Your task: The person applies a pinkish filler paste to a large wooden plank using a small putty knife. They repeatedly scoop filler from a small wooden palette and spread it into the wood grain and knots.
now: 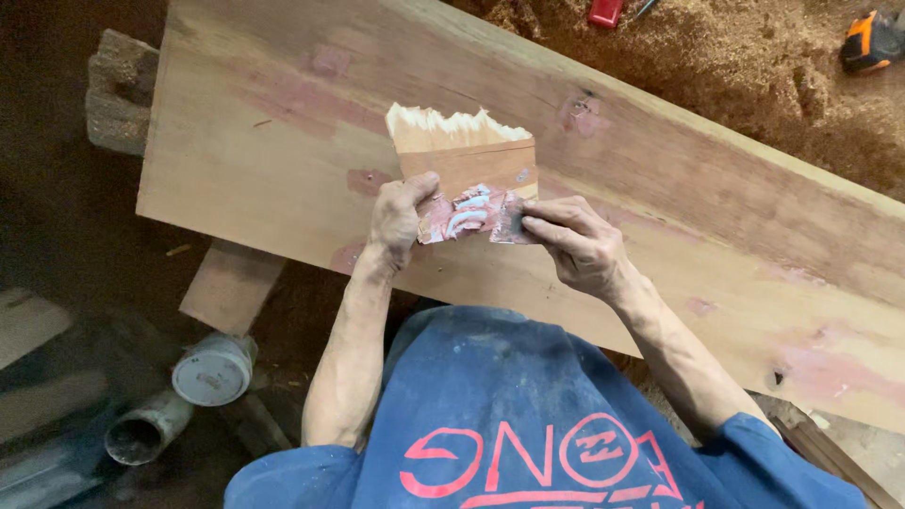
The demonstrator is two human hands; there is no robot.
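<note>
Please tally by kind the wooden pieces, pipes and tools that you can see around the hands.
Wood pieces: 3 – large plank, broken-edged scrap in the left hand, support block
Scrapers: 1 – in the right hand
Pipes: 2 – capped, open
Orange tool: 1
Total: 7

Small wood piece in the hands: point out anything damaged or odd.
The small wood piece has a jagged, splintered top edge, as if snapped off. Its lower end is smeared with pinkish-white paste, and similar pink patches dot the plank.
</note>
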